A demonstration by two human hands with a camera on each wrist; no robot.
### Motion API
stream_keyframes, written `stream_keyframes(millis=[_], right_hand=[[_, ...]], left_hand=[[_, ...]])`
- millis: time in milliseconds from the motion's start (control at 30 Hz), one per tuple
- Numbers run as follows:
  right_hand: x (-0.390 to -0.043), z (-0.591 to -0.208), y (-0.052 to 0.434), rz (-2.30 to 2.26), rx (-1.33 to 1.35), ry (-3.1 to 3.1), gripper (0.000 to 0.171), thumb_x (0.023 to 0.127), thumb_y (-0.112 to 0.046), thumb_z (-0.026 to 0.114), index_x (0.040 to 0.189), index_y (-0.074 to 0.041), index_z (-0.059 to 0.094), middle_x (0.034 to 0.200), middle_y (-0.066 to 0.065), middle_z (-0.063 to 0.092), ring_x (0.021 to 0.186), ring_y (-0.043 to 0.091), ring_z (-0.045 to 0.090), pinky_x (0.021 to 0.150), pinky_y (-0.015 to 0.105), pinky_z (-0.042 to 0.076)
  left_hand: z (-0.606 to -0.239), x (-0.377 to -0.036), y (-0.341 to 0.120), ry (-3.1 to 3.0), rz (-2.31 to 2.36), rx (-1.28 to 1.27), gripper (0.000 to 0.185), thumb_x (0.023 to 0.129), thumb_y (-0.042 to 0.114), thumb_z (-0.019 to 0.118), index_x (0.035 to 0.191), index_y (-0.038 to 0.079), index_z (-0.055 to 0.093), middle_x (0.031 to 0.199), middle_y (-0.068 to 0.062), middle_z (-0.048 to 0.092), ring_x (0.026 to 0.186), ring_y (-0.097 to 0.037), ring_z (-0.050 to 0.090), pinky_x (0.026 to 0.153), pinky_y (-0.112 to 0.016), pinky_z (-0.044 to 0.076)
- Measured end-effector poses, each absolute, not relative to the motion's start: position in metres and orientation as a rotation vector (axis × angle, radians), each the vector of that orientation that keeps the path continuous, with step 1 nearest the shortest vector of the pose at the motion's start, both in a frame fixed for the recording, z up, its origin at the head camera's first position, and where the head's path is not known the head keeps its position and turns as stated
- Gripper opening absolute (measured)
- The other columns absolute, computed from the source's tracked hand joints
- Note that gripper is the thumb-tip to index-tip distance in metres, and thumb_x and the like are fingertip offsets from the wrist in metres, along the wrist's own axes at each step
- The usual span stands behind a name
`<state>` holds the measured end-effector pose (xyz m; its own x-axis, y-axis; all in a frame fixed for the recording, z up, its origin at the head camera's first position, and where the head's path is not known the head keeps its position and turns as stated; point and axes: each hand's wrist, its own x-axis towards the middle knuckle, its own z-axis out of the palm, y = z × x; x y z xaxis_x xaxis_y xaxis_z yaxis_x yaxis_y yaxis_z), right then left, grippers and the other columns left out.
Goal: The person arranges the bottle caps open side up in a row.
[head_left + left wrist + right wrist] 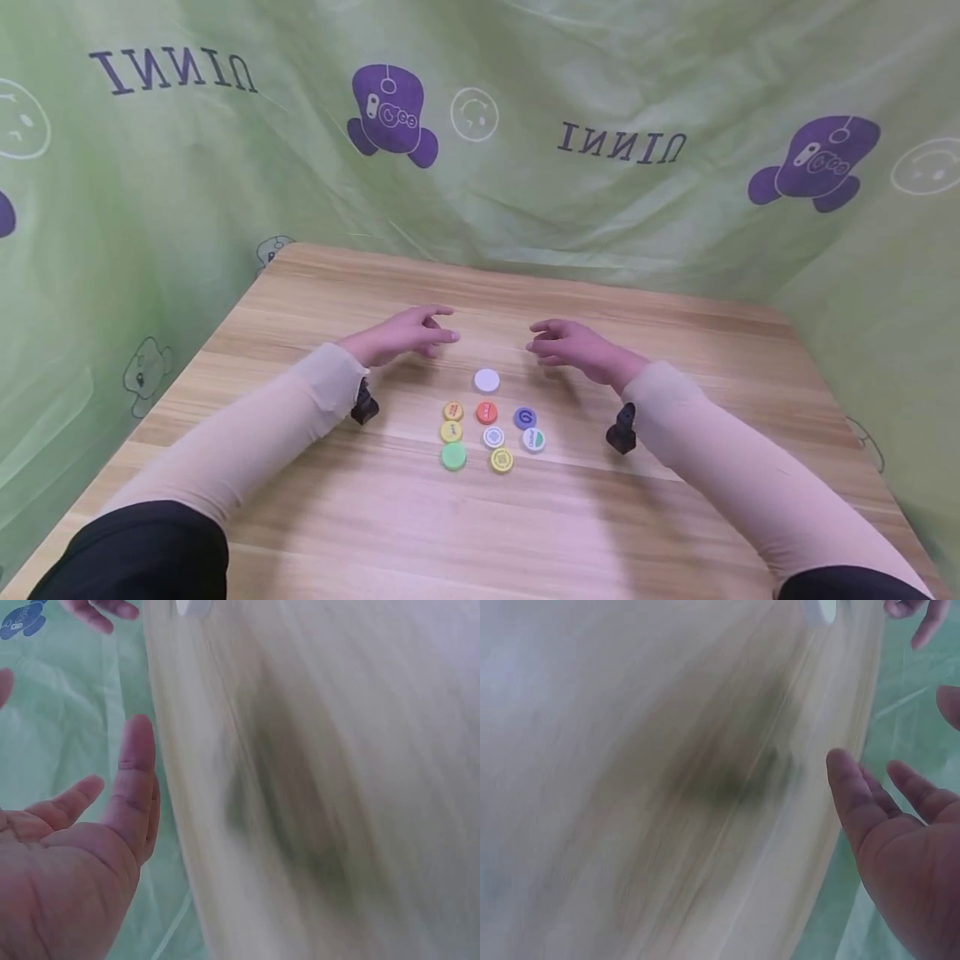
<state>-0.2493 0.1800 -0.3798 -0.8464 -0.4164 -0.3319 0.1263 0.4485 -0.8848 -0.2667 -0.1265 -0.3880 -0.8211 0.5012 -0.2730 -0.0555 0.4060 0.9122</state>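
Both hands hover low over the pale wooden table (315,517), palms down, fingers loosely spread and holding nothing. The left hand (401,333) has its fingertips pointing toward 3 o'clock; the right hand (577,346) mirrors it, fingertips toward 9 o'clock, with a bare gap of wood between the two. In the left wrist view the left hand's palm and thumb (135,787) lie relaxed, and in the right wrist view the right hand's fingers (855,795) are likewise slack; both of those views are heavily blurred.

Just at 6 o'clock of that gap lies a round white plastic bottle cap (487,380), apart from both hands and nearest to them. Its edge shows at the top of each wrist view (193,606) (821,609).

Further toward 6 o'clock sits a tight cluster of small round caps: a yellow cap with a red mark (452,411), an orange-red cap (487,412), a blue cap (524,418), a plain yellow cap (451,432), a white cap with a blue ring (492,437), a white cap with a green patch (533,440), a light green cap (453,457) and a yellow cap with a printed top (502,460).

Each wrist carries a small black camera mount (364,405) (622,430) under a beige sleeve (247,442).

Around the table at 9, 12 and 3 o'clock hangs a green cloth backdrop (600,67) printed with purple figures and lettering.
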Motion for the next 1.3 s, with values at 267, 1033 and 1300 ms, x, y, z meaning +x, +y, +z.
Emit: stream_keyframes(millis=[267, 1033, 1300], right_hand=[[-0.249, -0.389, 0.161, -1.394, -0.203, 2.112, 0.052, 0.095, -0.015, 0.059, 0.138, 0.009, 0.04, 0.127, 0.026, 0.056, 0.113, 0.035, 0.059, 0.097, 0.04, 0.048], [-0.243, -0.412, 0.136, -1.189, -0.253, 2.251, 0.037, 0.078, -0.006, 0.075, 0.112, 0.004, 0.063, 0.092, 0.009, 0.068, 0.082, 0.017, 0.063, 0.078, 0.028, 0.053], [-0.238, -0.418, 0.124, -1.042, -0.281, 2.435, 0.03, 0.076, -0.008, 0.078, 0.102, -0.003, 0.065, 0.085, 0.004, 0.065, 0.077, 0.015, 0.059, 0.073, 0.025, 0.051]], left_hand=[[-0.401, -0.264, -0.11, 2.063, 1.417, 0.294, 0.067, 0.087, 0.016, 0.07, 0.141, -0.002, 0.035, 0.116, -0.019, 0.06, 0.098, -0.029, 0.063, 0.087, -0.036, 0.054], [-0.412, -0.255, -0.078, 2.193, 1.169, 0.438, 0.029, 0.075, 0.008, 0.076, 0.103, 0.0, 0.069, 0.091, -0.006, 0.069, 0.079, -0.017, 0.063, 0.073, -0.027, 0.053], [-0.415, -0.253, -0.076, 2.146, 1.215, 0.4, 0.026, 0.078, 0.001, 0.07, 0.104, -0.002, 0.07, 0.088, -0.007, 0.069, 0.076, -0.015, 0.062, 0.069, -0.026, 0.053]])
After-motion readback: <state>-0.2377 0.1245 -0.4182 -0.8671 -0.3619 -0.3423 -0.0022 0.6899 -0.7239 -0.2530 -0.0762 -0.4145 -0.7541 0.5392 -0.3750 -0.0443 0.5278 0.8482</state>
